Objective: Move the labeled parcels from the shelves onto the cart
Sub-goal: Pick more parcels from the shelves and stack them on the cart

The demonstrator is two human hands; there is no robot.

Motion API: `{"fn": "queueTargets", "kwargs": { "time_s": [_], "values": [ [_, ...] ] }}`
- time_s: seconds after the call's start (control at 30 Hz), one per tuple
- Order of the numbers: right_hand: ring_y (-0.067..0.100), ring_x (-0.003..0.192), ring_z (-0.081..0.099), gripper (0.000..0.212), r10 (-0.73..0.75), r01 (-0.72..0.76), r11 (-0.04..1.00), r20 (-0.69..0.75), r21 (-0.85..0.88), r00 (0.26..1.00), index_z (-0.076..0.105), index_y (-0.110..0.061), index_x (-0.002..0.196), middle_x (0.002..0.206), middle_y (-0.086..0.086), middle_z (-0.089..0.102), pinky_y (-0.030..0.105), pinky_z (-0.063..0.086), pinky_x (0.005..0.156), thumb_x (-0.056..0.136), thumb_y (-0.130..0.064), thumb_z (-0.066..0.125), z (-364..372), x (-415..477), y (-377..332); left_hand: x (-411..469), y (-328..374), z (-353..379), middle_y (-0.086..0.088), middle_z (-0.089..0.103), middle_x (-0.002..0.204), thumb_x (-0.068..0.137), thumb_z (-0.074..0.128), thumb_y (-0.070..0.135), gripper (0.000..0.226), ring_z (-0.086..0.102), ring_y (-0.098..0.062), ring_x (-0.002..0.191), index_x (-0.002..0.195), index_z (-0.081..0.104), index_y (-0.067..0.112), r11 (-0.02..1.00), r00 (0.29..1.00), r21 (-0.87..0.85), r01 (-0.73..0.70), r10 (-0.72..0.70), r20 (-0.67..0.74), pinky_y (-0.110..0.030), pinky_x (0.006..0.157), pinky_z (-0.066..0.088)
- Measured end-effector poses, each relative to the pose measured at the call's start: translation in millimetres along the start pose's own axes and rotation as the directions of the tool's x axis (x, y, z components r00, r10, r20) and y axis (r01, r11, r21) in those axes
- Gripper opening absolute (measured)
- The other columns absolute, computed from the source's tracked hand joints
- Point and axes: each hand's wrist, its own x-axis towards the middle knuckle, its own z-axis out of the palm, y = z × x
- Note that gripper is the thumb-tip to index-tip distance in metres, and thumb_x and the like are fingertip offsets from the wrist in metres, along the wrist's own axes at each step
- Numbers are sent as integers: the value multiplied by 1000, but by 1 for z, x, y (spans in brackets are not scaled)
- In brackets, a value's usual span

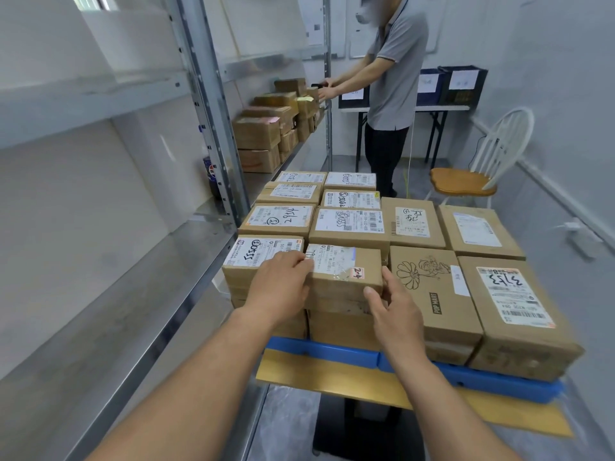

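Our left hand point(283, 277), right hand point(396, 307) clasp front parcel point(346, 274) by both sides, atop stack on cart point(332, 351). Cart deck nearly covered; we judge task well advanced. Shelved parcels point(259, 138) wait on far shelf point(263, 183).

Stacked parcels point(349, 224) fill the cart point(332, 352), which stands right of the shelves point(143, 294). The nearest parcel point(346, 271) lies on top at the front, left of the POP MART box point(429, 294). More boxes point(263, 134) sit farther along the shelf; behind the cart stand a chair point(466, 181) and a counter point(439, 108) bearing crates point(462, 83)
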Motion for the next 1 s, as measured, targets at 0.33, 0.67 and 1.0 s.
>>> {"fn": "queueTargets", "kwargs": {
  "time_s": [0.33, 0.67, 1.0],
  "values": [
    [17, 123, 48, 66, -28, 35, 991, 54, -131, 998, 30, -23, 148, 139, -2, 48, 38, 44, 99, 90, -24, 61, 0, 4, 8, 2, 4, 9, 2, 41, 137, 91, 49, 19, 40, 38, -20, 123, 131, 46, 19, 998, 997, 46, 30, -27, -70, -31, 99, 29],
    [20, 133, 36, 70, -43, 64, 964, 86, -259, 995, 23, -20, 150, 145, 1, 38, 37, 35, 105, 91, -29, 59, -15, -2, -2, -10, 11, 7, -1, 35, 144, 92, 49, 25, 51, 30, -21, 132, 140, 36, 20, 996, 997, 80, 44, -40, -61, -31, 108, 19],
    [29, 79, 64, 43, -625, 612, 695, 103, -378, 774, 70, -8, 98, 95, 10, 65, 37, 54, 64, 58, -16, 85, -7, -87, -5, -134, 39, 23, -9, 65, 115, 77, 56, 35, 41, 63, -31, 104, 109, 68, 12, 957, 916, -85, 277, -290, -278, -49, 88, 49]
  ]
}}
